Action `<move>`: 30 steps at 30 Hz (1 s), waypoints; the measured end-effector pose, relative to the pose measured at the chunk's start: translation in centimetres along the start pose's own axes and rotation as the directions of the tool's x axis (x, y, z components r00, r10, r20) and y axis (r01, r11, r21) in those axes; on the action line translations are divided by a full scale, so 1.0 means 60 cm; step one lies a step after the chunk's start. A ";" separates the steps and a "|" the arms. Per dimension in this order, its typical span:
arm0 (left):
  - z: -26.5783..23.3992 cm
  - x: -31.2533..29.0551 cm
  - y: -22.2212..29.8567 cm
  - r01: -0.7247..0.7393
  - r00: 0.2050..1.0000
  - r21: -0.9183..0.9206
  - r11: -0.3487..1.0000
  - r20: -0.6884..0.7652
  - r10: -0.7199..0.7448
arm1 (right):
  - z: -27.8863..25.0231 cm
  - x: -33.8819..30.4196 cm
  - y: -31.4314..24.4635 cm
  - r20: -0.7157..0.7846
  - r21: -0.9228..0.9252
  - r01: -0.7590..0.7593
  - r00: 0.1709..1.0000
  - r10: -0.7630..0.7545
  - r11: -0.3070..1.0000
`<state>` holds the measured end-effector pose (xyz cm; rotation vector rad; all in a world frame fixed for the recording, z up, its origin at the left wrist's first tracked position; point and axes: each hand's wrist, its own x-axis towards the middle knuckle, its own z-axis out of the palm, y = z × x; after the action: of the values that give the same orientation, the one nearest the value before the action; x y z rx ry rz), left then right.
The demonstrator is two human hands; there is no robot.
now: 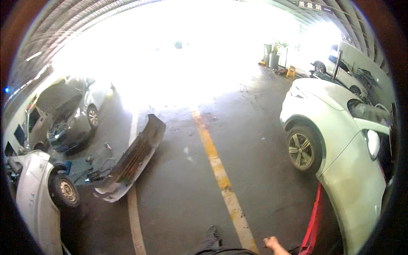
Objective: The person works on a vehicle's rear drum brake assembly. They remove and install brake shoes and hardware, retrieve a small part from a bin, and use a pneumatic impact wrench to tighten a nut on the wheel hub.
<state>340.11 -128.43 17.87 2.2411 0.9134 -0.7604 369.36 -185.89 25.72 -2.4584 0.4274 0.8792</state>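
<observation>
My right hand [273,244] shows at the bottom edge, fingers loosely curled, holding nothing that I can see. It hangs just left of a red jack handle [314,221] that slants up beside a white car [340,140]. My left hand is out of view. My dark shoe [211,236] is on the concrete floor beside a yellow painted line [216,165].
A detached grey bumper [131,159] lies on the floor at left, with small tools [93,174] scattered beside it. A grey car with its hood up [70,114] and a white car [38,195] stand at far left. Bins [272,57] and another white vehicle [344,70] stand at the back right.
</observation>
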 end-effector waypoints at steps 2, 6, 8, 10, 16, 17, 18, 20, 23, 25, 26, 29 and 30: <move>-0.088 0.108 0.120 0.357 0.933 -0.520 0.776 0.164 -0.320 | -0.047 -0.037 -0.061 -0.030 -0.009 0.048 0.998 -0.048 0.999; -0.337 0.292 0.427 0.115 0.967 -0.441 0.890 -0.156 -0.202 | -0.079 0.013 -0.083 0.010 0.395 -0.241 0.966 0.259 0.886; -0.418 0.419 0.544 -0.025 0.974 -0.456 0.890 -0.213 -0.082 | -0.024 0.121 -0.028 -0.155 0.498 -0.286 0.900 0.408 0.819; -0.479 0.532 0.684 -0.142 0.966 -0.433 0.890 -0.258 0.029 | -0.083 0.149 -0.079 -0.075 0.473 -0.337 0.905 0.419 0.814; -0.474 0.742 0.992 0.022 0.999 -0.456 0.889 -0.021 -0.036 | -0.212 0.404 -0.173 -0.195 0.423 -0.248 0.915 0.354 0.872; -0.515 0.723 1.000 0.077 0.995 -0.336 0.939 -0.037 -0.095 | -0.283 0.442 -0.270 -0.023 0.399 -0.389 0.901 0.433 0.830; -0.542 0.706 1.054 0.073 0.997 -0.437 0.897 0.065 -0.049 | -0.327 0.502 -0.325 -0.036 0.516 -0.339 0.909 0.416 0.787; -0.569 0.777 1.075 0.027 0.994 -0.477 0.879 0.109 0.029 | -0.445 0.623 -0.442 0.009 0.401 -0.351 0.925 0.379 0.846; -0.558 0.813 1.195 0.097 0.991 -0.546 0.832 0.128 -0.031 | -0.665 0.785 -0.542 -0.210 0.347 -0.138 0.952 0.220 0.928; -0.568 0.877 1.279 0.098 0.992 -0.537 0.838 0.118 -0.040 | -0.755 0.940 -0.549 -0.288 0.509 0.046 0.950 0.120 0.860; -0.577 0.893 1.255 0.160 0.987 -0.530 0.833 0.115 -0.117 | -0.816 0.978 -0.636 -0.287 0.509 0.088 0.955 0.072 0.856; -0.594 0.994 1.344 0.221 0.975 -0.489 0.844 0.115 -0.189 | -0.934 1.090 -0.721 -0.329 0.604 0.089 0.933 0.146 0.792; -0.602 1.046 1.393 0.204 0.978 -0.475 0.856 0.130 -0.161 | -0.943 1.136 -0.733 -0.329 0.615 0.068 0.928 0.177 0.786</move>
<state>450.55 -126.48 24.09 1.6841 1.1435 -0.6166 467.90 -188.53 33.95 -1.9743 0.7865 0.2078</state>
